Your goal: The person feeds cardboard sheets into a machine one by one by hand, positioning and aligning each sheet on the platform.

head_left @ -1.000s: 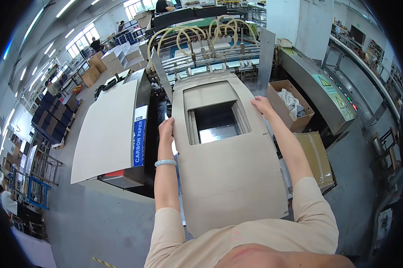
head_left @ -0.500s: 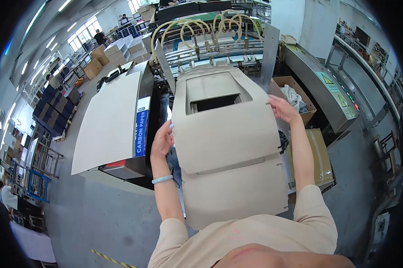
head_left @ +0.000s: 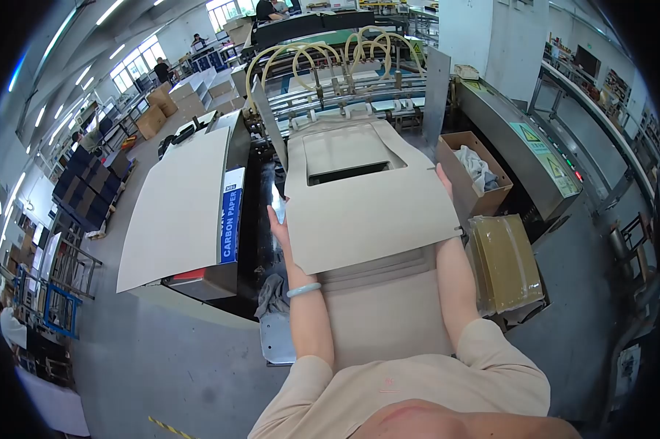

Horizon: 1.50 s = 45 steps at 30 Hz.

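A beige cardboard sheet (head_left: 377,212) with a rectangular cut-out near its far end stretches before me, bowed between my two hands. My left hand (head_left: 277,223) grips its left edge, the fingers partly tucked behind the board. On the right edge is my right hand (head_left: 444,181), mostly hidden by the sheet but closed on it. More beige cardboard (head_left: 385,311) lies beneath, reaching toward my body, with several layered edges showing. The sheet's far end meets the rollers of a machine (head_left: 352,95) with looping yellowish hoses.
At left, a large pale board (head_left: 172,197) covers a surface beside a blue carbon paper box (head_left: 230,219). An open carton (head_left: 483,189) with cloth and a taped carton (head_left: 507,263) stand at right, below a control panel (head_left: 542,150). Grey cloth (head_left: 273,296) lies near my left forearm.
Both hands have moved under the sheet's sides, and my forearms have come closer together. The sheet's near edge is lifted and tilted, showing layered edges below. The cut-out looks narrower.
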Tool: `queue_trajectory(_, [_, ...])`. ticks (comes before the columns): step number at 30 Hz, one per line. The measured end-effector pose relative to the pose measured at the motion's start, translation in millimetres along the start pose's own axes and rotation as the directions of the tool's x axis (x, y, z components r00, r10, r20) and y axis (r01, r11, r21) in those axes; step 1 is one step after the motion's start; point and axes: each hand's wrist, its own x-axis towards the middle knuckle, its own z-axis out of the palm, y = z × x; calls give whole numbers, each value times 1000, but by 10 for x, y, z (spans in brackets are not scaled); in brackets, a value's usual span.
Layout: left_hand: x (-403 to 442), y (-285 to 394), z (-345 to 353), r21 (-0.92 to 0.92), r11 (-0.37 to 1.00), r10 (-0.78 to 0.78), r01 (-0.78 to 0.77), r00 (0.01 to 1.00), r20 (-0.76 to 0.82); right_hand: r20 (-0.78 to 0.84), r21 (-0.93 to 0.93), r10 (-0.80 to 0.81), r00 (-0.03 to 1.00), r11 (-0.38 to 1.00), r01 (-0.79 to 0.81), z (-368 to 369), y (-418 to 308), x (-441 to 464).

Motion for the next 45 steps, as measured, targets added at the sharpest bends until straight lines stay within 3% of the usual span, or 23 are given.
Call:
queue_trajectory(5, [-225, 48, 283, -181, 982, -38, 43, 999, 30, 40, -234, -82, 996, 968, 90, 141, -69, -126])
queue_trajectory(10, [-20, 17, 14, -128, 990, -34, 59, 982, 187, 117, -505, -160, 980, 840, 197, 264, -165, -281])
queue_trajectory(16, [-30, 2, 11, -55, 998, -10, 14, 997, 80, 125, -497, -113, 986, 853, 160, -98, -93, -4])
queue_trajectory(21, [153, -107, -170, 169, 969, 204, -179, 968, -146, -30, -374, 17, 999, 927, -27, -149, -131, 65])
queue_trajectory(25, [-219, 24, 385, -146, 989, 4, -22, 993, -121, -134, -196, 289, 948, 930, -311, -81, -209, 46])
queue_trajectory(31, [-264, 37, 483, -241, 970, -35, 13, 996, -86, -66, -191, 308, 949, 930, -315, -147, -204, 70])
queue_trajectory(41, [-258, 15, 472, -285, 958, -51, 31, 997, -62, -225, -276, 245, 943, 912, -302, -119, -249, 20])
queue_trajectory(43, [-223, -5, 418, -304, 952, -50, 30, 997, -60, -89, 6, 527, 845, 849, -529, -306, -318, 156])
queue_trajectory(45, [-200, -14, 381, -322, 946, -49, 29, 997, -56, 123, 243, 719, 684, 647, -723, -443, -354, 259])
